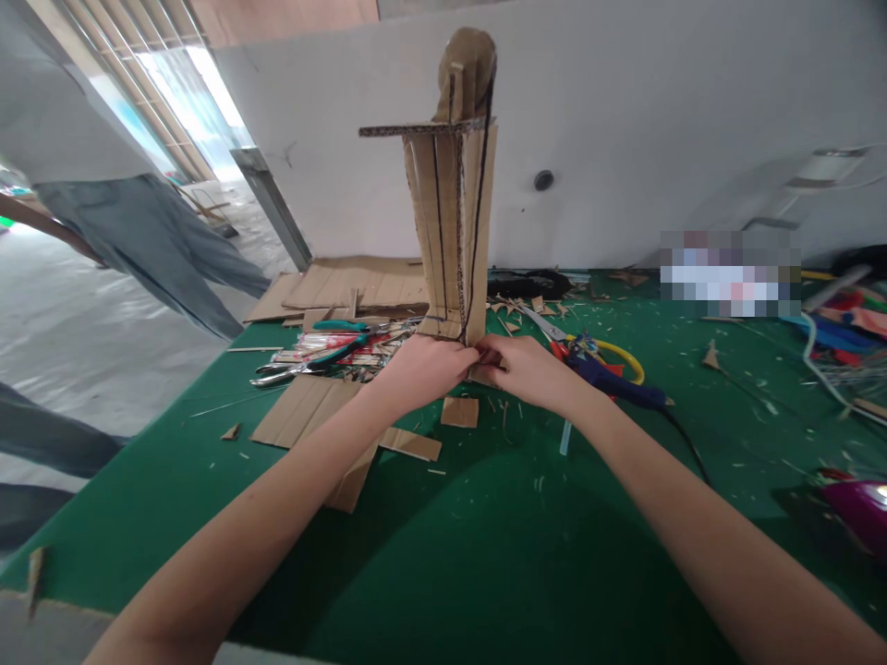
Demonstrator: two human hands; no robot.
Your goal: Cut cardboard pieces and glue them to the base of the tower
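Note:
An upright cardboard model [450, 222] stands in front of me, with a rounded top and a flat crosspiece jutting left. Black cord [478, 199] runs down its side to my fingers. My left hand [438, 362] is closed at the model's base, the back of the hand covering what lies under it. Against its fingertips, my right hand [516, 362] is closed in a pinch. Whatever the right fingers hold is hidden. Just below my hands lies a small cardboard square [460, 412].
Pliers [311, 360], cardboard sheets [297, 411] and scraps lie left. Scissors [544, 323], a blue glue gun [616, 380] with its cable and a clear glue stick [565, 437] lie right. A purple object [859, 508] sits at the right edge. A person [131, 222] stands left.

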